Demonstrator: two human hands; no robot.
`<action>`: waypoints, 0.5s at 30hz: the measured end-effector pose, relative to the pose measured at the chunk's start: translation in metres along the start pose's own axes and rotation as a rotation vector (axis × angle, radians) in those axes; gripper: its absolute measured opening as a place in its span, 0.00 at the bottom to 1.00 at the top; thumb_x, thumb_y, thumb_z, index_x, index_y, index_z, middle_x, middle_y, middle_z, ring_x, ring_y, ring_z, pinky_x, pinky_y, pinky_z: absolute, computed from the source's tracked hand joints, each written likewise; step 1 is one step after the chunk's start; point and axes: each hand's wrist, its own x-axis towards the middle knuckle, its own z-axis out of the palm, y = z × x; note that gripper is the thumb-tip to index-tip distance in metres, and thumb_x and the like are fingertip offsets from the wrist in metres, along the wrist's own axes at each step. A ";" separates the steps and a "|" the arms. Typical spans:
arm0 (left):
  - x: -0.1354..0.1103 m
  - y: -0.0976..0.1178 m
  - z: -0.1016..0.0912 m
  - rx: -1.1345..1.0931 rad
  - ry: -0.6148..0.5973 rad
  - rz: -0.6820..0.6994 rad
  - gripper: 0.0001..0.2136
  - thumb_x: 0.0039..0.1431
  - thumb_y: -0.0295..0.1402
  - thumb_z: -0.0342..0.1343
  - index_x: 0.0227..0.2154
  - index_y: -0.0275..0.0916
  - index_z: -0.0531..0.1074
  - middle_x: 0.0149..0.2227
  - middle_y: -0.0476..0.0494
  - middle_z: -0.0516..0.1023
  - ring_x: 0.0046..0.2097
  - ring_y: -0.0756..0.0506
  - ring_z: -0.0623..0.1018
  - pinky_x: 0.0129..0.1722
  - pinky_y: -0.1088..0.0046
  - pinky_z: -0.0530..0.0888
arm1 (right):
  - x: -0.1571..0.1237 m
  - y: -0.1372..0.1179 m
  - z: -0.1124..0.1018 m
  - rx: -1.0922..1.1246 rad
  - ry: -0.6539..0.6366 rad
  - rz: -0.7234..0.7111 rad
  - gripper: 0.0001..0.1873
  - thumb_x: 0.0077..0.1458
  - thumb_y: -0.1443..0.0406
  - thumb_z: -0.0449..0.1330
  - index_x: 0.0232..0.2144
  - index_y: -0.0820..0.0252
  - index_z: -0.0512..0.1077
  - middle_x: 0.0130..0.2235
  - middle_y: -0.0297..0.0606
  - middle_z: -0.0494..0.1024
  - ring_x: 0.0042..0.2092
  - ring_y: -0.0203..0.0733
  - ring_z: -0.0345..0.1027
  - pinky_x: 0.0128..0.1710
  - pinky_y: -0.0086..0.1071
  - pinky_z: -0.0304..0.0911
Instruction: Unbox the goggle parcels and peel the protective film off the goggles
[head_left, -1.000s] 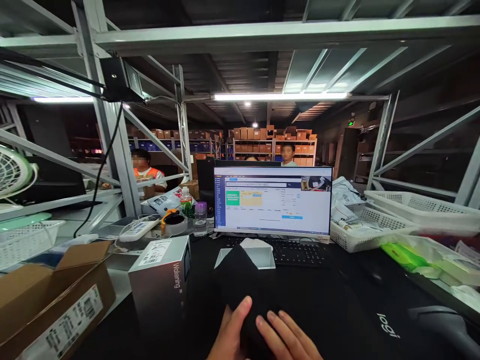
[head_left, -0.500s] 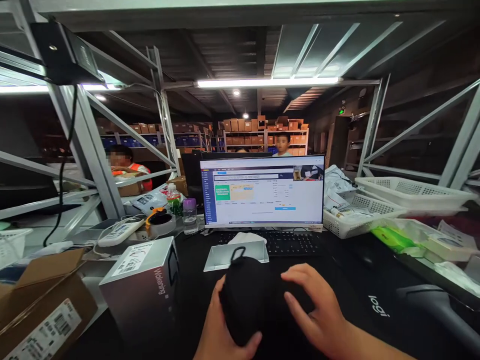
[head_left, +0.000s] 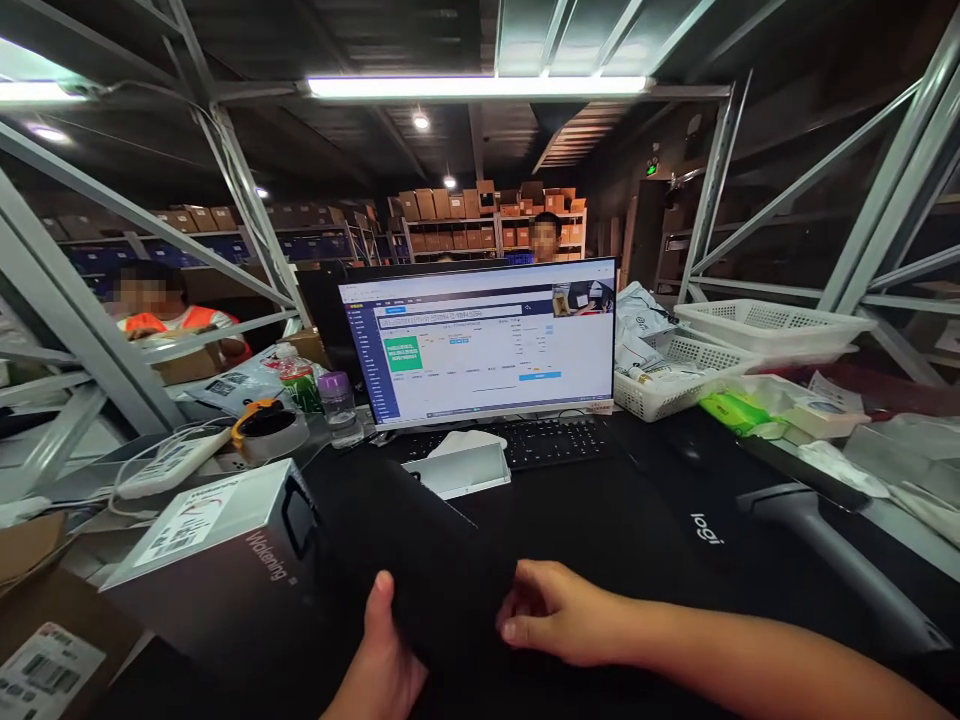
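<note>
My left hand (head_left: 382, 650) is at the lower middle, its thumb raised along the side of a black case (head_left: 405, 540). Its other fingers are hidden behind or under the case. The case blends into the black mat, so its outline and whether it is unzipped are hard to make out. At its right side, my right hand (head_left: 551, 612) has curled fingers with thumb and forefinger close together; whatever they pinch is too dark to see. Beyond the case lies a light grey tray-like box (head_left: 469, 472), in front of the keyboard (head_left: 559, 445).
A silver box marked Wakening (head_left: 217, 560) stands left, beside an open cardboard box (head_left: 52, 640). A monitor (head_left: 487, 350) is ahead. White baskets (head_left: 667, 385), a mouse (head_left: 686, 447) and a grey handheld scanner (head_left: 832, 550) are on the right. A person in an orange vest (head_left: 180, 320) sits beyond the frame.
The view has turned right and down. The black case has tilted and its loop no longer shows clearly. My right hand has gone from spread fingers to curled ones beside the case.
</note>
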 end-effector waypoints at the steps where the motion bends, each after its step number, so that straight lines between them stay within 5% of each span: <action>1: -0.001 0.001 0.001 -0.011 -0.022 -0.003 0.29 0.54 0.55 0.58 0.49 0.37 0.79 0.48 0.36 0.82 0.63 0.30 0.68 0.65 0.49 0.62 | 0.000 0.000 0.000 -0.035 0.050 -0.007 0.22 0.50 0.65 0.68 0.47 0.62 0.71 0.39 0.37 0.77 0.34 0.35 0.70 0.32 0.26 0.63; 4: -0.006 -0.002 0.008 -0.024 -0.036 0.095 0.24 0.62 0.50 0.53 0.51 0.38 0.78 0.51 0.37 0.80 0.64 0.32 0.68 0.67 0.51 0.59 | -0.001 0.000 -0.002 0.002 0.088 -0.036 0.34 0.47 0.65 0.71 0.56 0.59 0.65 0.39 0.35 0.76 0.34 0.35 0.71 0.30 0.25 0.64; 8: -0.010 -0.011 0.007 0.045 0.043 0.118 0.22 0.58 0.52 0.59 0.44 0.39 0.81 0.46 0.37 0.83 0.63 0.31 0.70 0.66 0.50 0.61 | -0.003 -0.004 -0.002 -0.038 0.055 -0.067 0.10 0.52 0.66 0.67 0.37 0.62 0.73 0.30 0.31 0.75 0.29 0.34 0.71 0.28 0.24 0.63; 10: -0.009 -0.013 0.003 0.123 0.056 0.094 0.27 0.51 0.58 0.61 0.40 0.38 0.80 0.43 0.36 0.84 0.61 0.29 0.71 0.64 0.48 0.65 | -0.005 -0.006 0.000 -0.110 0.051 -0.016 0.07 0.57 0.65 0.62 0.29 0.63 0.73 0.26 0.31 0.74 0.26 0.32 0.69 0.26 0.24 0.62; 15: -0.018 -0.006 0.018 0.500 0.130 0.501 0.37 0.39 0.53 0.70 0.51 0.37 0.72 0.50 0.35 0.81 0.58 0.29 0.74 0.60 0.49 0.69 | -0.013 -0.010 0.011 -0.215 -0.052 0.080 0.21 0.65 0.53 0.53 0.25 0.61 0.69 0.23 0.32 0.72 0.23 0.33 0.66 0.24 0.25 0.59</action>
